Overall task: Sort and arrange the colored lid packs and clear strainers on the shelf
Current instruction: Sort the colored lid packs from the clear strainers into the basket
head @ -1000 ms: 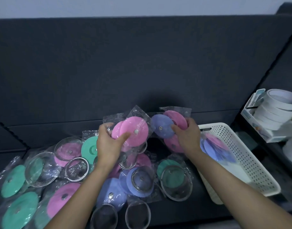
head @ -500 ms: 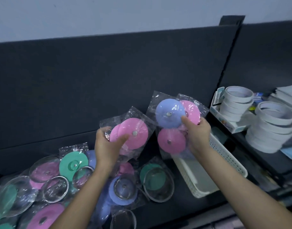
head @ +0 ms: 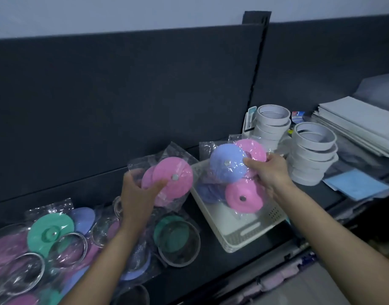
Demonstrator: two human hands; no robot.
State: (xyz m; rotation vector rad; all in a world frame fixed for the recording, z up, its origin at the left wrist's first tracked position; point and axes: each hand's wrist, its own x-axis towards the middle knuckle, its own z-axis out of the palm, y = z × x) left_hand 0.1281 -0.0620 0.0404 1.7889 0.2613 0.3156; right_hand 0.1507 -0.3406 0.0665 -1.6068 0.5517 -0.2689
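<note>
Glossy pink lid pack (head: pixel 180 186), clear-bagged

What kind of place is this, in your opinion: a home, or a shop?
Probably a shop or stockroom, not a home: many similar bagged lid packs lie heaped, tape rolls stand in stacks nearby, and a white basket holds more packs.
</note>
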